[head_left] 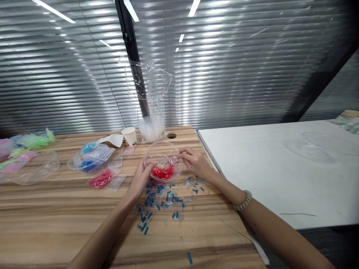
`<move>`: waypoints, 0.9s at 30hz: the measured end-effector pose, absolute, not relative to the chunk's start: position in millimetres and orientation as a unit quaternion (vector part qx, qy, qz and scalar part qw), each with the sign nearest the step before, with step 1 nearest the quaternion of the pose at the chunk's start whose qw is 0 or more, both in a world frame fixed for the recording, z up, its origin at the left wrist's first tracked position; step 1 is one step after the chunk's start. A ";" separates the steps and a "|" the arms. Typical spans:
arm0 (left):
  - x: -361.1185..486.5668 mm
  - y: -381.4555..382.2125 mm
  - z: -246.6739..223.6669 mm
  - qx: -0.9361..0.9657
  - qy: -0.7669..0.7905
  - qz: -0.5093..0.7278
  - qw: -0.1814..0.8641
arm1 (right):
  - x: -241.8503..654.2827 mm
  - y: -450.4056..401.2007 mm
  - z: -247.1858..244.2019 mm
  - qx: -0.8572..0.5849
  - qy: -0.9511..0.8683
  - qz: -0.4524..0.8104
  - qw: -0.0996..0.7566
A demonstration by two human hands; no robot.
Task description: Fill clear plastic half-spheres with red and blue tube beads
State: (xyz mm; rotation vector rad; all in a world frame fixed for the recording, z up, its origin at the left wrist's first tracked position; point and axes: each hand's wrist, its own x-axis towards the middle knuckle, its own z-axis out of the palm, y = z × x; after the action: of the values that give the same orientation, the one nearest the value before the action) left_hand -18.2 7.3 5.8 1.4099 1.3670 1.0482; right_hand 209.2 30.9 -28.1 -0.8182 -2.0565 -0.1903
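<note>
My left hand point(141, 177) grips the left rim of a clear round plastic bowl point(178, 172), thumb over the edge. Inside the bowl lie many small red pieces point(163, 172), with some clear ones near its right side. At the right rim is my right hand point(193, 160), its thumb and fingertips pinched together; what they hold, if anything, is too small to make out. Blue and clear tube-like pieces point(159, 201) are scattered on the wooden table point(56, 220) in front of the bowl.
Left of the bowl are a bag of red pieces point(101, 178), a container with blue bags point(91, 160) and colourful bags point(36, 140). Behind stand a paper cup point(129, 136) and a bag of clear cups point(152, 127). A white table point(266, 168) adjoins at right.
</note>
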 end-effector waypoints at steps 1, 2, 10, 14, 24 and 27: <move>-18.4 7.3 5.6 0.569 0.552 0.422 0.439 | 209.3 30.8 -28.1 -0.331 -0.830 -0.076 0.443; -18.6 7.2 5.4 0.570 0.553 0.422 0.438 | 209.3 30.8 -28.1 -0.333 -0.830 -0.075 0.442; -19.0 7.4 3.8 0.575 0.543 0.427 0.439 | 209.1 30.5 -28.6 -0.338 -0.828 -0.072 0.442; -19.3 8.1 2.8 0.575 0.548 0.424 0.434 | 208.8 30.7 -28.7 -0.338 -0.830 -0.075 0.438; -18.2 6.5 7.1 0.597 0.538 0.414 0.428 | 208.1 29.7 -27.5 -0.338 -0.832 -0.077 0.433; -17.7 5.7 7.8 0.602 0.533 0.416 0.424 | 208.0 29.9 -28.1 -0.340 -0.830 -0.073 0.435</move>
State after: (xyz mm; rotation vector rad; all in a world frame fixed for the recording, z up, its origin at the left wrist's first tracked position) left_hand -17.7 5.7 7.8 1.5059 1.3331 1.0414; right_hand 208.0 29.9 -28.1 -0.8454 -2.0668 -0.1822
